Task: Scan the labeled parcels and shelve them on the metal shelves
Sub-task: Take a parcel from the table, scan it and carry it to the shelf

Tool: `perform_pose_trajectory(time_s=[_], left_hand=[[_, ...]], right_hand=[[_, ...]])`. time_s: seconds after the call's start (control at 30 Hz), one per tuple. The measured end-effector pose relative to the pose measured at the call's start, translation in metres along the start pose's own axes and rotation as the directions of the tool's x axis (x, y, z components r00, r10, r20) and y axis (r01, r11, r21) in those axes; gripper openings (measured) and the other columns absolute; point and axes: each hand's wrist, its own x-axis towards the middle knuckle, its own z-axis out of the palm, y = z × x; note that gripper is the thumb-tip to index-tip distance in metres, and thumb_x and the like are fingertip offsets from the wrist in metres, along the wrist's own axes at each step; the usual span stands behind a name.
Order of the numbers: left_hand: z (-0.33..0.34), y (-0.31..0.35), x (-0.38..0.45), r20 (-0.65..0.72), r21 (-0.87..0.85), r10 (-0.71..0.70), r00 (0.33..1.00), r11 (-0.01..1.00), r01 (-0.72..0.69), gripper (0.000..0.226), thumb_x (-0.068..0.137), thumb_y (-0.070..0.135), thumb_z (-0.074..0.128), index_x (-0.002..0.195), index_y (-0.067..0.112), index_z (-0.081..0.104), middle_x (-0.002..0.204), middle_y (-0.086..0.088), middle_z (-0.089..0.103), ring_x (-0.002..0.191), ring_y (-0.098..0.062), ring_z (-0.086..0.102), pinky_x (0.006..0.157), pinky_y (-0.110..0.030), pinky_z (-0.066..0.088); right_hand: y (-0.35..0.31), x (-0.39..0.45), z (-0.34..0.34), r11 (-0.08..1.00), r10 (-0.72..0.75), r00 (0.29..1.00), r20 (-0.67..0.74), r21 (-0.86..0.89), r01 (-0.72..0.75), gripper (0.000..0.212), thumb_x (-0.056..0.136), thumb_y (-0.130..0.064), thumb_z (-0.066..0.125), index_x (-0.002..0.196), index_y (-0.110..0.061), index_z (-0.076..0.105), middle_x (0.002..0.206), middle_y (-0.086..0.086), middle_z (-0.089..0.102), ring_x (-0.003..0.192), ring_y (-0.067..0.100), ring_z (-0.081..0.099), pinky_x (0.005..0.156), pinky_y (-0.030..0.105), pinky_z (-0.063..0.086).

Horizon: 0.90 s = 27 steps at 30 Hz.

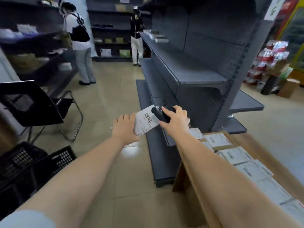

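While left hand grips parcel | right hand grips scanner

- Both bare forearms reach forward, converging ahead of the body.
- The left hand grips the lower edge of a labeled parcel, knuckles up.
- The right hand curls around a black scanner, held just over the parcel's label.

a white labeled parcel is held by the left hand, and a black scanner is gripped over its label by the right hand, before grey metal shelves; more parcels are stacked in a cardboard box.
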Motion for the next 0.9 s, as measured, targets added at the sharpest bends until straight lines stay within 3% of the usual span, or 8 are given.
perform_pose_trajectory(time_s=[0.2, 0.4, 0.63, 0.9], left_hand=[[-0.014, -0.107, 0.116, -0.037, -0.113, -0.13, 0.991, 0.986, 0.126, 0.098, 0.066, 0.065, 0.074, 0.139, 0.016, 0.032, 0.13, -0.005, 0.048, 0.117, -0.029, 0.047, 0.088, -0.042, 0.043], [-0.01, -0.161, 0.24, -0.016, -0.267, -0.245, 0.969, 0.935, 0.232, 0.091, 0.063, 0.058, 0.077, 0.132, 0.016, 0.035, 0.126, -0.007, 0.048, 0.117, -0.03, 0.046, 0.087, -0.043, 0.041], [-0.04, -0.211, 0.445, -0.157, -0.338, -0.282, 0.946, 0.916, 0.217, 0.096, 0.063, 0.059, 0.078, 0.137, 0.019, 0.032, 0.129, -0.011, 0.046, 0.121, -0.034, 0.044, 0.093, -0.046, 0.041], [-0.062, -0.252, 0.66, -0.207, -0.346, -0.288, 0.935, 0.915, 0.205, 0.1, 0.066, 0.061, 0.076, 0.143, 0.02, 0.027, 0.133, -0.011, 0.043, 0.123, -0.034, 0.041, 0.096, -0.047, 0.04]], right_hand=[[-0.088, 0.127, 0.032, 0.998, -0.055, 0.998, -0.037, 0.011, 0.056, 0.059, 0.086, -0.045, 0.068, 0.141, -0.042, 0.047, 0.145, 0.004, 0.033, 0.128, 0.03, 0.031, 0.104, 0.046, 0.033], [-0.128, 0.255, 0.052, 0.994, -0.093, 0.993, -0.076, -0.057, 0.089, 0.057, 0.087, -0.045, 0.068, 0.14, -0.042, 0.048, 0.146, 0.004, 0.034, 0.127, 0.029, 0.031, 0.102, 0.044, 0.032], [-0.151, 0.452, 0.068, 0.992, -0.12, 0.971, -0.207, -0.073, 0.107, 0.056, 0.086, -0.043, 0.07, 0.138, -0.042, 0.05, 0.145, 0.006, 0.035, 0.13, 0.031, 0.03, 0.105, 0.047, 0.032], [-0.183, 0.669, 0.107, 0.99, -0.142, 0.965, -0.218, -0.009, 0.144, 0.056, 0.086, -0.041, 0.069, 0.139, -0.042, 0.049, 0.144, 0.004, 0.036, 0.128, 0.029, 0.03, 0.104, 0.044, 0.032]])
